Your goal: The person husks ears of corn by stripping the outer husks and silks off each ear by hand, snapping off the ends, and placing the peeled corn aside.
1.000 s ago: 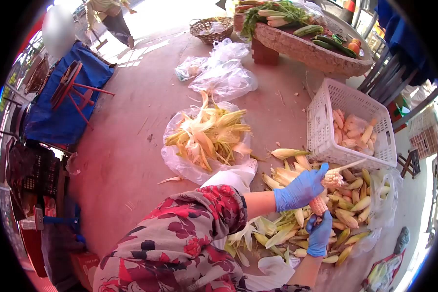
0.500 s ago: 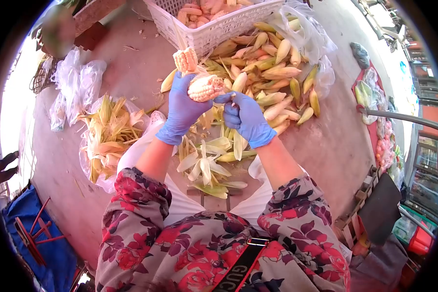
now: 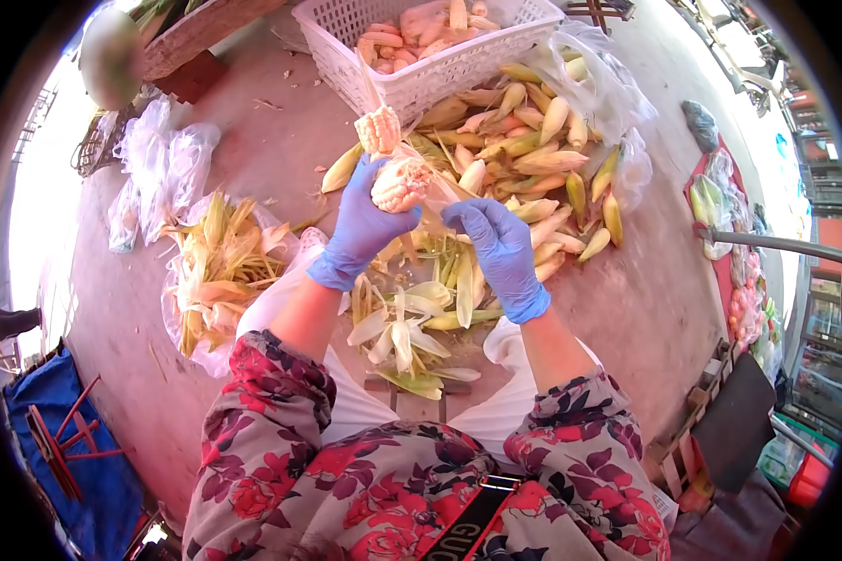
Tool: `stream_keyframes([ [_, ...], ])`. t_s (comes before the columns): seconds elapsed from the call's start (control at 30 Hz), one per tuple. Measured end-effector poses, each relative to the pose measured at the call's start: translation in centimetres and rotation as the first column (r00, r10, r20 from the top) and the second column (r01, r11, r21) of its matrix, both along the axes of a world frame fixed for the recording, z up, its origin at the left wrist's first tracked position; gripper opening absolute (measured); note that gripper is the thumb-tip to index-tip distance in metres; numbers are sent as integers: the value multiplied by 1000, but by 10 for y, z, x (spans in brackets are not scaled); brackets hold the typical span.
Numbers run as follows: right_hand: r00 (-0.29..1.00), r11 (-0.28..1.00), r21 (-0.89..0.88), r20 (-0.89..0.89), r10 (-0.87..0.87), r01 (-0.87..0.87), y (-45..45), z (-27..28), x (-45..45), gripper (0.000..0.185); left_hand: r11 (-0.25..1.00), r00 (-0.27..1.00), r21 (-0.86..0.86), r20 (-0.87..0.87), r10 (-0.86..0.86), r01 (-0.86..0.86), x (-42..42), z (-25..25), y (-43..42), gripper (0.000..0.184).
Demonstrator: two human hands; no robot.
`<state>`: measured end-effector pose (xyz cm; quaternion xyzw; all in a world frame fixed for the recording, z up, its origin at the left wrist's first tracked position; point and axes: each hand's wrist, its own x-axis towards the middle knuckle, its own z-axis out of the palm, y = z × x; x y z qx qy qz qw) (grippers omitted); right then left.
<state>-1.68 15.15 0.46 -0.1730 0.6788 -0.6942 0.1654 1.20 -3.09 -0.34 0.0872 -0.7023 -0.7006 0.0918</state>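
Observation:
My left hand [image 3: 370,224], in a blue glove, is wrapped round a corn cob [image 3: 402,184] with pale kernels, its end facing me. A second piece of bare corn [image 3: 379,130] sticks up above the thumb; whether the two are joined is hidden. Pale husk hangs from the corn toward my right hand [image 3: 496,245], also gloved in blue. The right fingers are pinched together at the husk strips [image 3: 430,221], slightly apart from the cob. Beneath both hands lie loose peeled husks [image 3: 402,327] on the ground between my knees.
A heap of unpeeled corn [image 3: 543,140] lies ahead to the right. Behind it stands a white plastic crate [image 3: 421,86] with peeled cobs. A bag of husks [image 3: 220,280] sits at left, near crumpled plastic bags [image 3: 164,164]. A blue cloth [image 3: 75,449] is at lower left.
My right hand has moved from the cob's end a little right and down, opening a gap with husk strips in it. The cob has turned its end more toward me.

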Motion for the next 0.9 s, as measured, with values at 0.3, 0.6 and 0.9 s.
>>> stream_keyframes([
  [0.3, 973, 999, -31, -231, 9, -16, -3, 23, -13, 35, 909, 874, 122, 252, -416, 398, 3, -4, 8, 45],
  [0.6, 985, 981, 143, -94, 148, -134, 3, 6, -12, 33, 868, 809, 67, 332, -485, 492, 8, -5, 16, 50],
  [0.9, 957, 975, 128, 203, -207, 184, 25, 7, -56, 38, 988, 1000, 153, -13, 28, -26, 10, 9, -34, 22],
])
